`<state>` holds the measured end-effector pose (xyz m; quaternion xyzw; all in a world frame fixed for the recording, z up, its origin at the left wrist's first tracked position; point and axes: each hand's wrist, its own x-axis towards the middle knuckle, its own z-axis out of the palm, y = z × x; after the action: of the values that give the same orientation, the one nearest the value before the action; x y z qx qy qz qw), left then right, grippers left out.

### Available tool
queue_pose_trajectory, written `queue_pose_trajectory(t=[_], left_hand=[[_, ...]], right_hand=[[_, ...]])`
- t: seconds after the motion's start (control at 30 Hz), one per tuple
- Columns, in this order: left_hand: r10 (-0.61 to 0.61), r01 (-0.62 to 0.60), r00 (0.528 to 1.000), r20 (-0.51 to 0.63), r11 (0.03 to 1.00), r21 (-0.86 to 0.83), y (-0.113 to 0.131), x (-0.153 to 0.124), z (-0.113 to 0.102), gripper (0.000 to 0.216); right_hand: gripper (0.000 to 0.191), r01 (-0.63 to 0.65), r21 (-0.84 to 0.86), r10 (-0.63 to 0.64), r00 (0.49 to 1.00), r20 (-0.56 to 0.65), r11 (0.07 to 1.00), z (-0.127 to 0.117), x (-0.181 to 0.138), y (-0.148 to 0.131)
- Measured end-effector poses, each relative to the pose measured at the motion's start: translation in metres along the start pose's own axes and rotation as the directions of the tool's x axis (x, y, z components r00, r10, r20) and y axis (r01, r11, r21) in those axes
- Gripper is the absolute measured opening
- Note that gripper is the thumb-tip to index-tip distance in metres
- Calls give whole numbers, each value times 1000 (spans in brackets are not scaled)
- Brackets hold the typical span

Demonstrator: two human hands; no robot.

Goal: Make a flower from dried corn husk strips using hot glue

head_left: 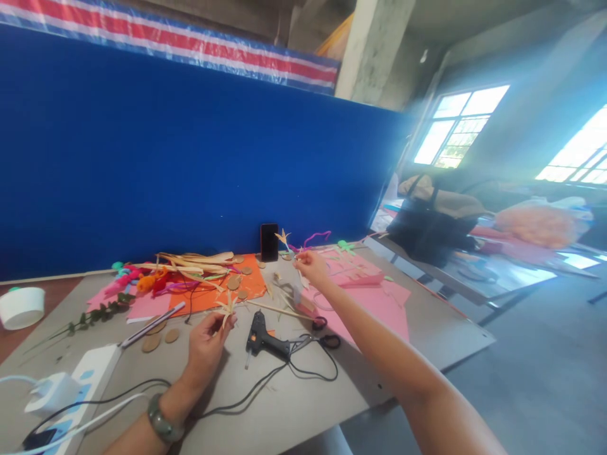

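Note:
My left hand (208, 344), wearing a dark bangle (164, 418), pinches a pale flower (227, 308) with narrow pointed petals, like dried husk. Farther back, my right hand (310, 266) is closed, its fingertips at the lower end of the stem of a second small straw-coloured flower (283, 236). Between the two hands lies a black hot glue gun (266, 341), its cable running toward the front. Beside its handle are black-handled scissors (330, 341). A thin stick (279, 309) lies behind the gun.
Dried strips (199, 262) lie on orange paper (253, 284); wooden discs (152, 342) are scattered about. Pink sheets (379, 309) cover the right. A phone (269, 242) leans on the blue partition (190, 145). A power strip (90, 385) and white cup (21, 308) stand left.

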<state>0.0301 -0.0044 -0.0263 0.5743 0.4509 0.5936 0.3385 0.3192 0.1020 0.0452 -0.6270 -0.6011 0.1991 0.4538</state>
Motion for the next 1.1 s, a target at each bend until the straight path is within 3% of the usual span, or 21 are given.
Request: queue_pose_trajectory(t=[0.23, 0.37, 0.5, 0.67, 0.77, 0.9, 1.1], left_hand=[[18, -19, 998, -56, 1000, -19, 10, 5, -1, 24], [54, -58, 996, -65, 996, -71, 38, 10, 4, 22], [118, -127, 991, -65, 980, -152, 72, 19, 8, 17], [239, -248, 968, -83, 959, -137, 98, 32, 8, 13], [259, -271, 962, -92, 946, -176, 100, 36, 8, 14], [205, -216, 976, -70, 952, -217, 93, 37, 5, 11], [237, -240, 969, -66, 970, -38, 86, 36, -2, 13]], right_hand=[[26, 106, 325, -109, 994, -10, 940, 11, -32, -44], [24, 140, 444, -168, 986, 24, 885, 31, -59, -70], [24, 82, 660, -186, 979, 89, 747, 49, -79, -92], [24, 75, 729, -210, 973, 96, 681, 61, -95, -113], [25, 94, 761, -230, 970, 75, 642, 67, -103, -122], [28, 55, 791, -251, 960, 126, 609, 77, -110, -126], [29, 31, 771, -274, 943, 188, 636, 97, -114, -109]])
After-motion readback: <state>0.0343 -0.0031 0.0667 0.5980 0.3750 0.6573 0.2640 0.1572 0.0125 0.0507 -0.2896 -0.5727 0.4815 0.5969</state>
